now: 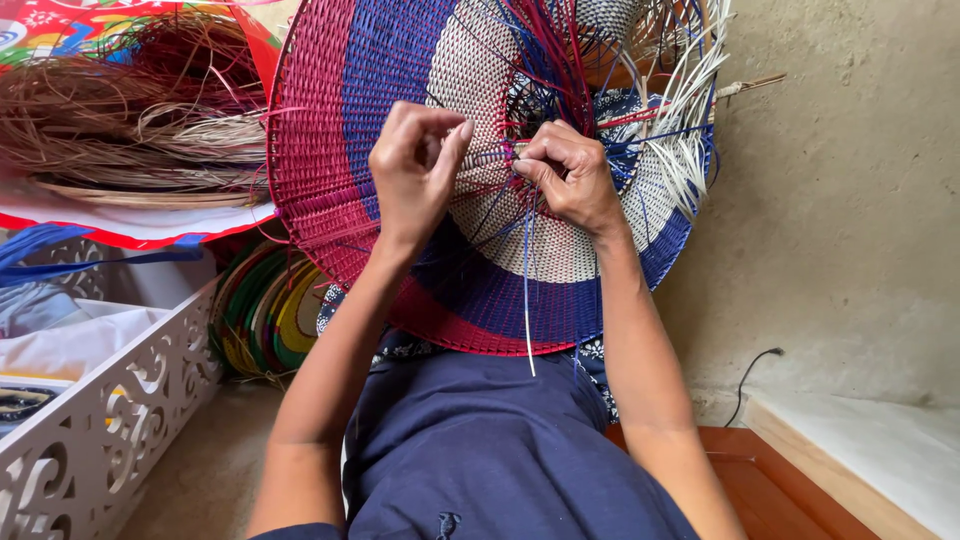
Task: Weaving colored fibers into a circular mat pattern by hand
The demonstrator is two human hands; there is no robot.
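Propped on the lap, the round woven basket panel of red, blue and white bands (400, 200) has its loose strands pinched by the left hand (415, 165) and right hand (570, 175).

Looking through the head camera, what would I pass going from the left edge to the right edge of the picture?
White carved box → stack of coloured round mats → left hand on the red, blue and white woven disc → right hand pinching the strands → loose white strand ends → black cable → pale slab.
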